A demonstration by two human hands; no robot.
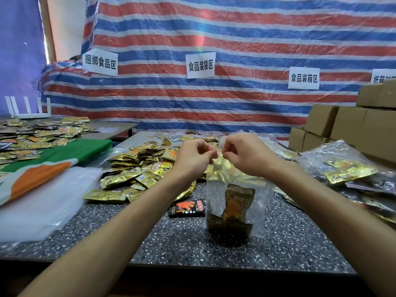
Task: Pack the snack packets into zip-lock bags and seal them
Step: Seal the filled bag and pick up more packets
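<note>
the zip-lock bag (240, 185) is thin clear plastic, crinkled and shiny. the snack packets (139, 166) are glossy gold foil. the table top (192, 243) is speckled, stone-like and matt. the boxes (347, 123) are matt brown cardboard; the striped tarp (214, 35) is woven plastic.

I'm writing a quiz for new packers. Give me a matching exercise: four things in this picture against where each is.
Things: 1 zip-lock bag; 2 black snack packet; 3 cardboard boxes; 4 white router.
Places: A far left, at the back; B pinched at its top by left hand and right hand; C flat on the table, left of the bag; D stacked at the right.
Pairs: 1-B; 2-C; 3-D; 4-A.
</note>
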